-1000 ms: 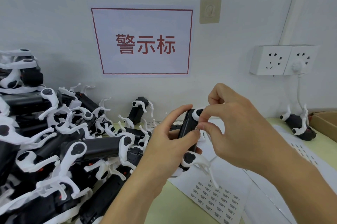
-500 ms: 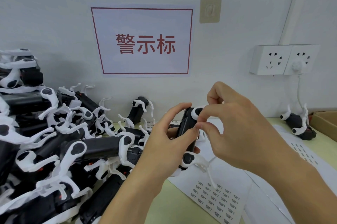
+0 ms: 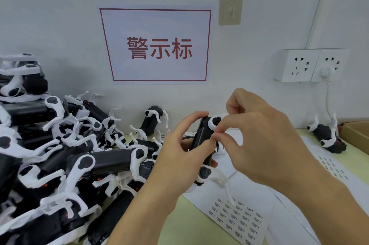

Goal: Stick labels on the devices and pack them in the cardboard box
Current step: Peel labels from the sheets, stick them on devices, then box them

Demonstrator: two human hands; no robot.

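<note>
Head view: the left hand (image 3: 179, 157) holds one device (image 3: 203, 141) at center, fingers curled around it. The right hand (image 3: 265, 145) pinches at its side, likely pressing a label. A big pile (image 3: 60, 165) at 9 o'clock waits. Only an edge of the cardboard box (image 3: 357, 137) shows at 3 o'clock.

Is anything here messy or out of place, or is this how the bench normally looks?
Mostly the heap of devices at the left: black-and-white units lie jumbled at all angles, white arms tangled. One lone device lies tipped over near the cardboard box. I see nothing spilled or broken.
</note>
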